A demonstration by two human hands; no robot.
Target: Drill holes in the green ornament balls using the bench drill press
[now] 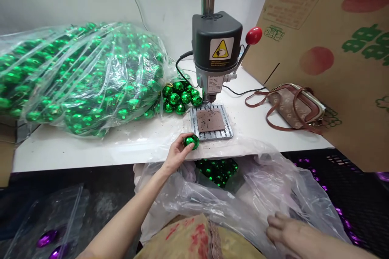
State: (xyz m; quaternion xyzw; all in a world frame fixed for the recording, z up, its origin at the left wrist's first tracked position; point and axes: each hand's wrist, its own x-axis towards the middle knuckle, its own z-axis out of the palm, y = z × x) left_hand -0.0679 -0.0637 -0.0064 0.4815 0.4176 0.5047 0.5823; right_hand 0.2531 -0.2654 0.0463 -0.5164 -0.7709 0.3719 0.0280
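Between the thumb and fingers of my left hand (178,151) is a shiny green faceted bauble (192,141), held at the table's front edge, just left of the drill press base. A black and grey drill press (217,36) with a red-knobbed lever stands behind it. Its bit points down over a brown square plate (211,119) that has a dark hole and scattered chips. At the lower right, my right hand (282,230) rests against or just over a clear plastic bag (267,182), fingers loosely extended and nothing visible in them. Several green baubles (217,172) lie inside that bag.
A large clear sack (91,77) of green baubles fills the table's left, with loose baubles (179,97) beside it. On the right are a brown handbag (288,107) and a tall cardboard box (328,48). Purple baubles (47,238) show at the lower left.
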